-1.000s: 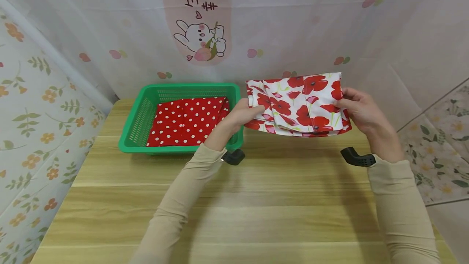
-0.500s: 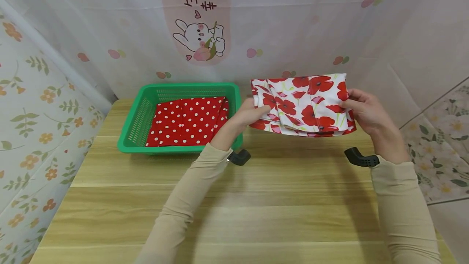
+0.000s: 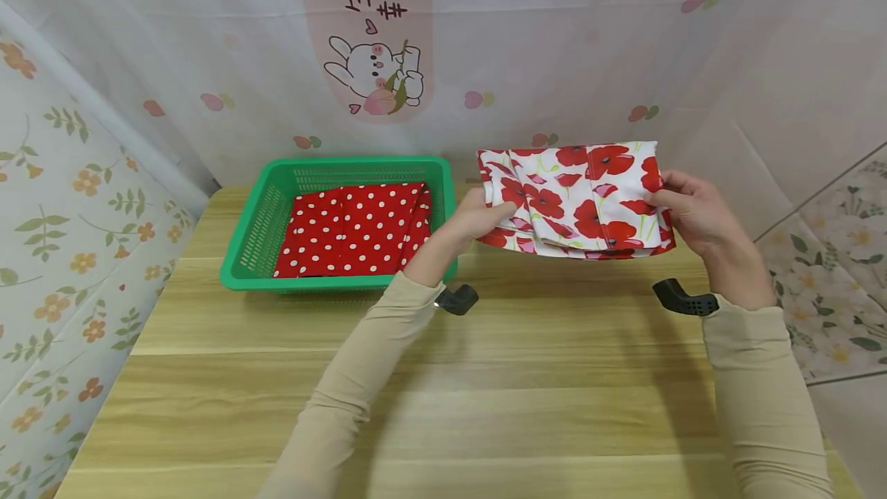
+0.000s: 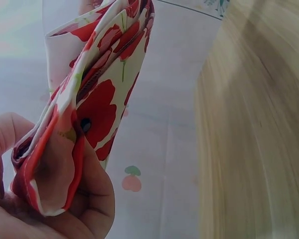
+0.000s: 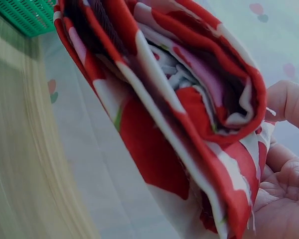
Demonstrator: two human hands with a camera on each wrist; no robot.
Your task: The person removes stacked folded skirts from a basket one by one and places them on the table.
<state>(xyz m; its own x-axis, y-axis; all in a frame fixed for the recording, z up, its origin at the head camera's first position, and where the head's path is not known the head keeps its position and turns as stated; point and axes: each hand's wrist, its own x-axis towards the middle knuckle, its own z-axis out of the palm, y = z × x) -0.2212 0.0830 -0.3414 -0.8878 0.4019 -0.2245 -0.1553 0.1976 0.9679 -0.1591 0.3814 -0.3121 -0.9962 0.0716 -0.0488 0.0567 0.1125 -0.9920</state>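
Held with the left hand and the right hand a folded piece of white fabric with large red poppies, in the air above the far right part of the light brown wooden tabletop. Gripped its left end narrowly between the thumb and the bent fingers of the left hand. Pinched its right end between the thumb and fingers of the right hand. Showed at this right end several layers, including one curled loop, and some loose white threads. Wore long beige sleeves and a black curved device at each wrist. Saw further left, near the left hand, a green rectangular plastic basket on the tabletop, containing a folded red fabric with white dots. Saw at the far side a whitish hanging sheet with printed fruits and a rabbit.
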